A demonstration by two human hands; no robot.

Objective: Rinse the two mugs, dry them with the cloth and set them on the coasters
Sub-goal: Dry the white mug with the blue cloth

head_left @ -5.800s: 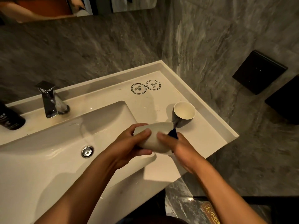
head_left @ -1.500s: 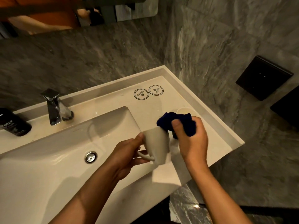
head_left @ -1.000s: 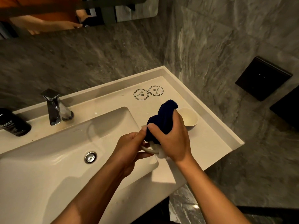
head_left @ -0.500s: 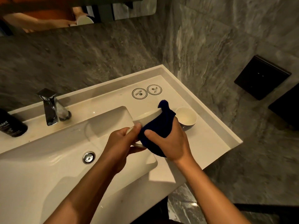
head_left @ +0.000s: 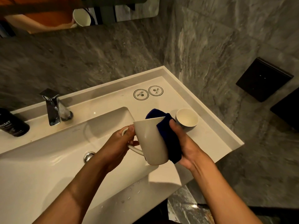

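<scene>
While cloth (head_left: 171, 139) hides its right side, mug (head_left: 148, 141) tilts.

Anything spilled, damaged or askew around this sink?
Only water droplets scattered on the counter's front edge, below the held mug. Both coasters lie flat; the second mug stands upright.

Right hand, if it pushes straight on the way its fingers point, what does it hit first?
Likely the second mug standing on the counter. The right hand, wrapped round the blue cloth, points up-frame toward it, though depth is unclear.
</scene>
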